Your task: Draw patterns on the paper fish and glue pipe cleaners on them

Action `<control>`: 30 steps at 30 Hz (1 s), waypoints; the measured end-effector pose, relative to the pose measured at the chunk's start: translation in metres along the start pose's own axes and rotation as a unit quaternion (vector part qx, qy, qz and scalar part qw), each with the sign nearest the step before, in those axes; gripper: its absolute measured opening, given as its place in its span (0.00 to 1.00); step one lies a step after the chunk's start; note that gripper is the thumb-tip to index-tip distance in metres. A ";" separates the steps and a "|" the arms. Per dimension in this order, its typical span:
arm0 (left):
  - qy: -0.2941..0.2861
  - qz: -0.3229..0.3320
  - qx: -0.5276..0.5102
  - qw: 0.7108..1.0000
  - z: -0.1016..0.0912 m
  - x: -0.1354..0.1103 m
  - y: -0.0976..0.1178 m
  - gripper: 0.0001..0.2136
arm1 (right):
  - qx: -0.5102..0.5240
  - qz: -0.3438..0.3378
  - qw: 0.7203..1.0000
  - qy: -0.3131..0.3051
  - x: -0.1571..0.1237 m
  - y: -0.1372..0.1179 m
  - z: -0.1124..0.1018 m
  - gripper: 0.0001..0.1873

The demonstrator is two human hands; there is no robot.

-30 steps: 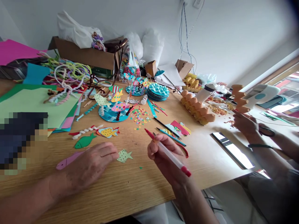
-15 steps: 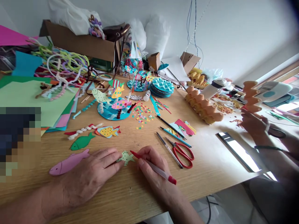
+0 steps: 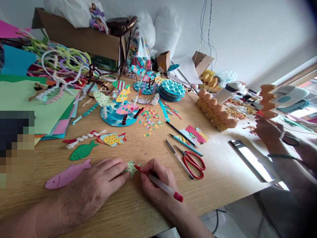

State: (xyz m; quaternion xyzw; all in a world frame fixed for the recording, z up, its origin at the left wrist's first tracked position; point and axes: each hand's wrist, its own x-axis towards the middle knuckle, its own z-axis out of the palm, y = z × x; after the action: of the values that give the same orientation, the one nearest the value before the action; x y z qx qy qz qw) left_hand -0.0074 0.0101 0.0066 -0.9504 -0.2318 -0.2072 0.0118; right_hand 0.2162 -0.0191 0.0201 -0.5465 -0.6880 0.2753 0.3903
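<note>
A small pale-green speckled paper fish (image 3: 130,168) is lying flat on the wooden table (image 3: 111,221), close in front of the person and between the two hands; every clock direction here is running from it, with twelve pointing away from the person. The left hand (image 3: 95,185) is resting at eight o'clock, palm down, its fingers stretching out together and their tips covering the fish's near-left edge, gripping nothing. The right hand (image 3: 158,185), at four o'clock, is grasping a red felt-tip pen (image 3: 162,185) between thumb and fingers; the red point is hovering over or meeting the tail end, and which of these cannot be told.

At nine o'clock, a mauve paper fish (image 3: 66,175) is lying just beside the left hand. A dark-green paper fish (image 3: 83,150) is sitting at ten, and a yellow dotted paper fish (image 3: 109,138) at eleven. Red-handled scissors (image 3: 194,165) are lying at three, with a clear-barrelled pen (image 3: 179,159) slanting alongside. A teal pen (image 3: 185,144) is pointing toward two, near coloured paper scraps (image 3: 195,134). Confetti dots (image 3: 150,119) are spreading at one. Between two and three, well apart, a co-worker's hands (image 3: 268,130) are holding an egg-carton strip (image 3: 267,99).
</note>
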 end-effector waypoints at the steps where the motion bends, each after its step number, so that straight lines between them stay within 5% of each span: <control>1: -0.002 -0.003 0.001 1.000 0.000 0.000 0.000 0.23 | -0.001 -0.001 1.000 -0.002 0.000 0.000 0.000 0.06; 20: -0.033 -0.022 -0.040 0.998 0.003 -0.004 -0.001 0.23 | -0.016 0.008 1.000 -0.013 -0.003 0.002 0.001 0.05; 30: 0.013 0.013 0.026 0.999 0.000 0.002 0.001 0.25 | -0.010 0.002 1.000 -0.009 -0.001 0.002 0.002 0.06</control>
State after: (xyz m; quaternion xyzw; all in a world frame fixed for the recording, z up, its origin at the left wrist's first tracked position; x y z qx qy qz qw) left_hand -0.0054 0.0104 0.0079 -0.9500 -0.2243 -0.2133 0.0420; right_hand 0.2154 -0.0200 0.0173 -0.5491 -0.6931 0.2737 0.3784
